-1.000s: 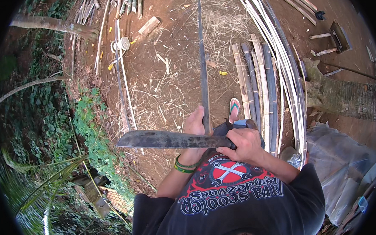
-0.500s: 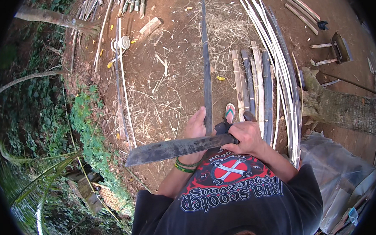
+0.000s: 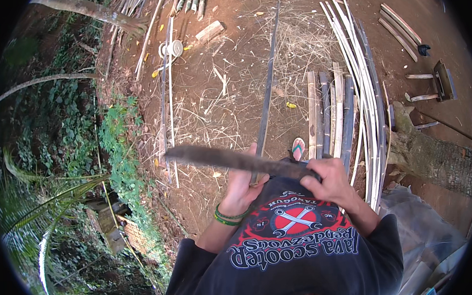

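Firmly, right hand (image 3: 331, 179) grips machete (image 3: 231, 159); left hand (image 3: 243, 185) steadies bamboo strip (image 3: 268, 95).

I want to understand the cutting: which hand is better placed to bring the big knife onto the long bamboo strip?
Probably the right hand: it holds the big knife, while the left hand steadies the long bamboo strip.
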`<act>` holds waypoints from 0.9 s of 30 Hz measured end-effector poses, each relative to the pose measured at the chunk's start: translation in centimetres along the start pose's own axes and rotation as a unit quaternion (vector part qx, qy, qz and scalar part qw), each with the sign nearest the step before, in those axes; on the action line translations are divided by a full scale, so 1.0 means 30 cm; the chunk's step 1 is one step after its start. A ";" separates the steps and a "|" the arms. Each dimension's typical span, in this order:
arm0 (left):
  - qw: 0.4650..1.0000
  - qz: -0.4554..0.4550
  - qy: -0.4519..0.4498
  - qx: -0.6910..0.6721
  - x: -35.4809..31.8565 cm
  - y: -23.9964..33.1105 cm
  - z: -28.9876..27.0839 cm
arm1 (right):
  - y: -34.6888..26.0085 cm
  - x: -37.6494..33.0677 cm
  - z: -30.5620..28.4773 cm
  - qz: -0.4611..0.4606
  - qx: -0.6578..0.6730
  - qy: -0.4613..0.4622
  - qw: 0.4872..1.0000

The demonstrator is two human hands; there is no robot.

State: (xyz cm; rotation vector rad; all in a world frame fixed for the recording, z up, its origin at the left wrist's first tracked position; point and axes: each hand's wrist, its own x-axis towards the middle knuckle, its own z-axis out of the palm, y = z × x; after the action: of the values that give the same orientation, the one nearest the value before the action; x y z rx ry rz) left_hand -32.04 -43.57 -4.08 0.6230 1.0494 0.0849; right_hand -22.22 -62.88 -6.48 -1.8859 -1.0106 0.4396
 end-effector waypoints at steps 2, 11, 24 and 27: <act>0.999 -0.022 -0.048 0.004 0.013 0.005 -0.018 | -0.051 0.004 0.013 -0.070 -0.010 -0.053 0.996; 0.995 -0.042 -0.089 -0.002 0.033 -0.017 -0.039 | -0.062 0.009 0.060 -0.087 -0.027 -0.096 0.991; 0.995 -0.049 -0.087 0.008 0.002 0.004 -0.008 | -0.068 0.025 0.043 -0.086 -0.020 -0.099 0.991; 0.997 -0.049 -0.066 0.008 -0.001 -0.003 0.006 | -0.043 0.018 0.058 -0.085 0.011 -0.098 0.992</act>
State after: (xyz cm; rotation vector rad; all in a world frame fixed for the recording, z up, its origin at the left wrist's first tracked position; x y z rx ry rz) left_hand -31.91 -43.72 -4.05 0.5831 0.9517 -0.0508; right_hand -23.63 -61.16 -6.23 -1.7449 -1.2791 0.5405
